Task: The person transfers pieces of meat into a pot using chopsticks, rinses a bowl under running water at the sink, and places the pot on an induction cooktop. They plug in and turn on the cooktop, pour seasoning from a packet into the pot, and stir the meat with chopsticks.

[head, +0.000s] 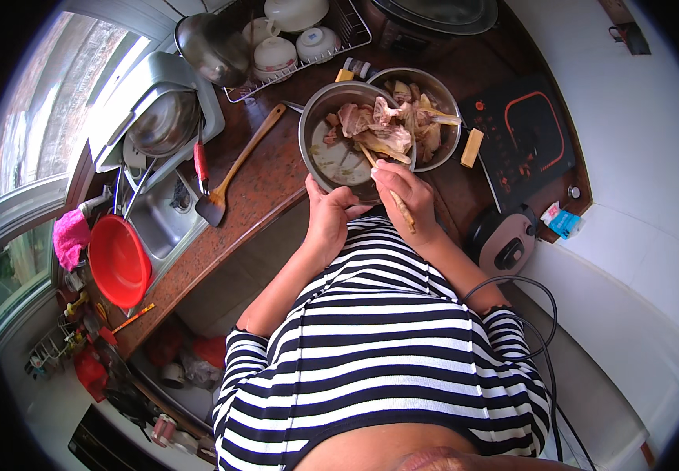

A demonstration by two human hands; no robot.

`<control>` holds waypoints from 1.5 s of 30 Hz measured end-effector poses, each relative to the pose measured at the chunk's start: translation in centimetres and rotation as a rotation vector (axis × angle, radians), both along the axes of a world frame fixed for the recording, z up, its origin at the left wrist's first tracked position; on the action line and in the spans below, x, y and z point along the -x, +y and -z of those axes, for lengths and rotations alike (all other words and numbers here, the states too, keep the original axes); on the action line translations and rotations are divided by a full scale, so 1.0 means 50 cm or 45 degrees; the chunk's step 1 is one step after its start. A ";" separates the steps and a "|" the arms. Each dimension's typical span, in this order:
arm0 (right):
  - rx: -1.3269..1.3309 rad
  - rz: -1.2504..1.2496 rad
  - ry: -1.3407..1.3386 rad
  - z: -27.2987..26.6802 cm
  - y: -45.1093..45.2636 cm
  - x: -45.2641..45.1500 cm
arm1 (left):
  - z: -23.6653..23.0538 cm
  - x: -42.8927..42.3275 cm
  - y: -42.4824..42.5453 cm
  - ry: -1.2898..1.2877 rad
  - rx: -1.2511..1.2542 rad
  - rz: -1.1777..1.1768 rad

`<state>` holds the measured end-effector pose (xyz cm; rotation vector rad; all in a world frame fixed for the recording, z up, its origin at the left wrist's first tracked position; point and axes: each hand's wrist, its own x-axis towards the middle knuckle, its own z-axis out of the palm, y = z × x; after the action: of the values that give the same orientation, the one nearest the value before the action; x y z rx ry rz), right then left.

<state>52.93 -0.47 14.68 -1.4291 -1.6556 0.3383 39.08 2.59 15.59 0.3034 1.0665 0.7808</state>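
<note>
My left hand (330, 215) grips the near rim of a stainless steel bowl (330, 156), which overlaps a second metal pot (451, 144) and looks tilted towards it. Wooden chopsticks (401, 209) are in my right hand (407, 191), their tips touching pieces of bony meat (383, 138) that look like poultry. A little liquid and some bits lie in the bowl's bottom. More meat pieces (427, 141) fill the pot, which has yellow block handles (471, 148). The bowl hides part of the pot.
An induction cooktop (530, 138) lies to the right. On the left are a wooden-handled spatula (251, 150), a sink (166, 218) and a red plastic basin (118, 259). A dish rack (354, 35) with bowls stands behind. A black cable (551, 365) hangs by my right arm.
</note>
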 end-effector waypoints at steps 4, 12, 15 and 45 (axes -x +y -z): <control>-0.046 0.035 -0.041 0.000 -0.004 -0.005 | -0.001 -0.001 0.000 0.057 -0.028 0.065; 0.011 0.159 0.010 -0.006 -0.018 -0.013 | -0.010 -0.008 0.000 0.132 -0.028 0.045; 0.000 0.181 0.039 -0.003 -0.022 -0.021 | -0.011 -0.010 0.001 0.108 -0.035 0.008; -0.075 0.096 -0.006 0.010 0.011 -0.013 | -0.020 -0.003 -0.012 0.065 0.009 0.029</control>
<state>53.59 0.10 14.19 -1.4452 -1.5975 0.2423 39.24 2.01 16.60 0.3301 1.1115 0.7523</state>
